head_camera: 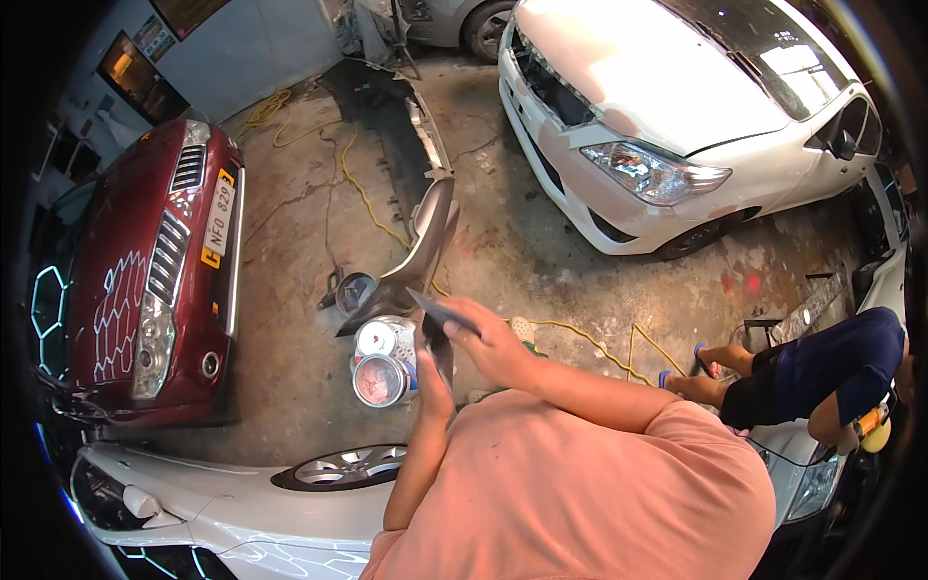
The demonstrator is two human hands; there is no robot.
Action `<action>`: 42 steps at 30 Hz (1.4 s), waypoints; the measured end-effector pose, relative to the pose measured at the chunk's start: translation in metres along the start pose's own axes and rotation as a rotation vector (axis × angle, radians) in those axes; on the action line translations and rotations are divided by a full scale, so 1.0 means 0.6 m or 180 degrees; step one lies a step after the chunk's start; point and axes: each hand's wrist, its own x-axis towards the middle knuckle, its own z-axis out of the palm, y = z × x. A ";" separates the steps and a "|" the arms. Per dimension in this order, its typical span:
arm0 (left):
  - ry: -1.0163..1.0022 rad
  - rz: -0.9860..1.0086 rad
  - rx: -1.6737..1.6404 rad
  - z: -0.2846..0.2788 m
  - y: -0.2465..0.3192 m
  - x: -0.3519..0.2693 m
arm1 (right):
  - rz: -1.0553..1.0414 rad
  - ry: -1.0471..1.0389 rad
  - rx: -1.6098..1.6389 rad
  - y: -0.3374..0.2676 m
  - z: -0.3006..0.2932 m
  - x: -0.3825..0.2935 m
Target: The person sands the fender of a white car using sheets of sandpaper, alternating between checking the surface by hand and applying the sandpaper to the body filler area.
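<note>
A long car bumper cover (pixel 433 225) stretches from the upper middle of the floor down to my hands. My left hand (pixel 433 388) is at its near end, thumb along the surface and fingers mostly hidden behind the edge. My right hand (pixel 489 341) grips a thin, flat grey pad (pixel 444 313), which lies over or against the bumper's near end; whether they touch is unclear. Just left of my hands stand an open can of pinkish paste (pixel 378 381) and a can with a white lid (pixel 376 338). A dark round bucket (pixel 355 292) is beside the bumper.
A maroon car (pixel 123 268) stands left, a white car with pinkish patches (pixel 623 174) upper right, a silver-white car (pixel 239 511) lower left. Yellow cord (pixel 580 335) crosses the floor. At the right, a co-worker in dark clothes (pixel 834 370) bends by another car, near an orange power tool (pixel 872 420).
</note>
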 end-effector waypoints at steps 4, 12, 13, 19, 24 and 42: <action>-0.0969 -0.0748 0.0474 -0.051 0.017 0.015 | -0.1005 -0.0305 -0.1051 -0.004 -0.011 -0.009; -0.0571 -0.0539 0.0465 -0.017 0.028 -0.031 | -0.1277 0.0490 -0.2040 0.017 -0.009 0.014; -0.0776 -0.0184 0.0885 -0.016 0.038 -0.034 | -0.1144 0.0623 -0.1989 0.013 -0.013 0.020; -0.0248 -0.1108 -0.0137 -0.044 0.031 -0.018 | -0.1213 0.0038 -0.1824 -0.006 0.027 -0.007; -0.0610 -0.0539 0.0965 -0.049 0.056 -0.046 | 0.0097 0.0579 -0.0788 0.060 -0.041 0.058; -0.0005 0.0454 0.2369 -0.049 0.122 0.028 | 0.0955 0.0449 0.0490 0.087 -0.020 0.062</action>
